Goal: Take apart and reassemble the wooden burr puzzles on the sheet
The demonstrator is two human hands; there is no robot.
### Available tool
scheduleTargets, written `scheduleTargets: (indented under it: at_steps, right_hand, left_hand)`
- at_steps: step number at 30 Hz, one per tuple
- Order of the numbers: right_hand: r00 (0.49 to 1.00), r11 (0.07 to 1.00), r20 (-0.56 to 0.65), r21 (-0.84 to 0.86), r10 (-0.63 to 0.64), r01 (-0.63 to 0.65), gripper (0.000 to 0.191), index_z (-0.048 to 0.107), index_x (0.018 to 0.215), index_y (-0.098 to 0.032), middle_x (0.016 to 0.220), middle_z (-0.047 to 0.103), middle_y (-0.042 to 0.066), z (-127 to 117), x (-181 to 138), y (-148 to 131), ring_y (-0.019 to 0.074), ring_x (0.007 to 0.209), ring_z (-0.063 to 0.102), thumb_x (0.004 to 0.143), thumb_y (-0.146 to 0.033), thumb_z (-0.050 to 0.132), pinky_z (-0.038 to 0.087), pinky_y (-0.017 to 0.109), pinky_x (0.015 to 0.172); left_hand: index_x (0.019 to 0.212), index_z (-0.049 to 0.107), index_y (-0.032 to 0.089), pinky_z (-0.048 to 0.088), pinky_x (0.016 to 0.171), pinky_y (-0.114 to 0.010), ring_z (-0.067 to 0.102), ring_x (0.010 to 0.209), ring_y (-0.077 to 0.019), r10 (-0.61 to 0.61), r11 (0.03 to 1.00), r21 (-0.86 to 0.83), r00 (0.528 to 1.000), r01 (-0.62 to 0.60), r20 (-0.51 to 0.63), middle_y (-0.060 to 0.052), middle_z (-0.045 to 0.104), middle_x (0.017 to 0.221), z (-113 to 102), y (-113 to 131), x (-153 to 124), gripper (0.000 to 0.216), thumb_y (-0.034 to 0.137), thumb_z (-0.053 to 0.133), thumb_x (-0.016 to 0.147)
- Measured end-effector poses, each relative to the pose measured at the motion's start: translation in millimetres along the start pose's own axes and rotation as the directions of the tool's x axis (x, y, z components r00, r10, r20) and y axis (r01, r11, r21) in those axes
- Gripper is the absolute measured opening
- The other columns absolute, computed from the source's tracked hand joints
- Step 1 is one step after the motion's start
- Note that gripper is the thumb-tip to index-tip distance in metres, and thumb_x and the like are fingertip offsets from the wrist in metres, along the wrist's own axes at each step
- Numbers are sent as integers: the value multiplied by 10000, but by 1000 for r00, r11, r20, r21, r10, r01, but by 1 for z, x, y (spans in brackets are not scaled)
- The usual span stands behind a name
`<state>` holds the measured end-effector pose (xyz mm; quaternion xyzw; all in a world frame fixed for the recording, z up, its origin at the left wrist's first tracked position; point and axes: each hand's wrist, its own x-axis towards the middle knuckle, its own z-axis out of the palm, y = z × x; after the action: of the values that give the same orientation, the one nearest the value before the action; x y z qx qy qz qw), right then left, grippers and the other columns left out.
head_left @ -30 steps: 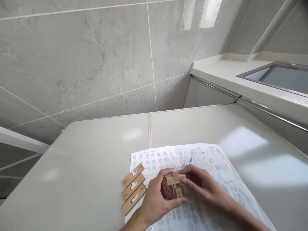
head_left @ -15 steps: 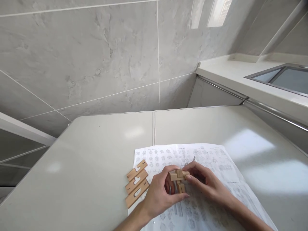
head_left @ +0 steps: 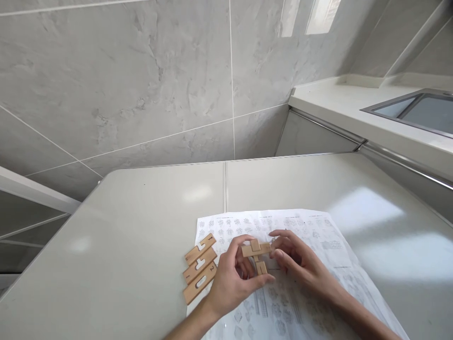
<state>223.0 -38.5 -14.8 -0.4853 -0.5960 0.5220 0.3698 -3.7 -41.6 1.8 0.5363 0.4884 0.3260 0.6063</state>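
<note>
My left hand [head_left: 231, 278] is closed around a small interlocking wooden block puzzle [head_left: 255, 249], fingers behind it and thumb below. A crosswise wooden piece forms its upper part, with a short block end below. To the right, my right hand [head_left: 300, 259] has its thumb and fingers apart, right beside the end of the crosswise piece; whether a fingertip touches it I cannot tell. Left of my left hand lie three flat wooden pieces with cut-outs, numbered 3 [head_left: 206, 245], 1 [head_left: 189, 274] and 2 [head_left: 193, 292], side by side and partly on the sheet.
A large creased paper sheet [head_left: 226, 222] printed with small diagrams lies under my hands. It rests on a pale glossy table [head_left: 141, 245] with a seam across it. Behind stands a grey tiled wall [head_left: 159, 94]; at right is a white counter [head_left: 329, 104] with a sink [head_left: 421, 111].
My right thumb and fingers have come off the puzzle and spread apart. The puzzle has tilted and moved slightly left in my left hand.
</note>
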Motion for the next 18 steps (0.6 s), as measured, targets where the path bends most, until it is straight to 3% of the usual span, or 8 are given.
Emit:
scheduleTargets:
  at_steps: [3,6,9,13,18]
  right_hand:
    - [1000,998,-11,-58,-22,21,344,633,1274,-246,898,716,38,1,0,0,199,698,647,1112,-534,538,544,333,638]
    - [995,982,57,-167,-78,86,203,671,1089,-246,845,696,28,3,0,1,208,729,640,1103,-421,567,532,335,667]
    - [978,942,130,-276,-161,192,59,655,1082,-259,926,695,32,7,-1,5,207,776,637,1059,-302,624,533,331,691]
    - [966,897,132,-360,-222,256,193,602,1174,-274,992,666,30,10,-3,13,212,830,641,1003,-237,683,544,333,719]
    - [950,831,112,-462,-293,310,225,569,1102,-268,1028,671,46,11,-2,15,243,879,664,975,-278,755,555,362,740]
  left_hand:
    - [1404,530,274,479,678,-274,605,698,-167,-42,998,-57,996,37,-84,22,686,802,0,0,0,772,530,947,807]
    - [1476,457,277,471,695,-278,577,682,-160,-57,995,-96,987,43,-149,57,619,727,1,-3,0,824,585,897,852]
    - [1516,422,286,437,655,-269,544,644,-150,-48,993,-111,984,29,-171,73,567,700,2,-9,1,858,619,872,865]
    - [1551,400,301,431,657,-271,538,654,-151,-54,994,-98,984,38,-169,67,576,720,2,-11,1,871,618,858,881]
    - [1538,390,284,463,722,-296,563,720,-170,-54,996,-73,987,43,-154,54,593,763,2,-7,1,854,627,838,896]
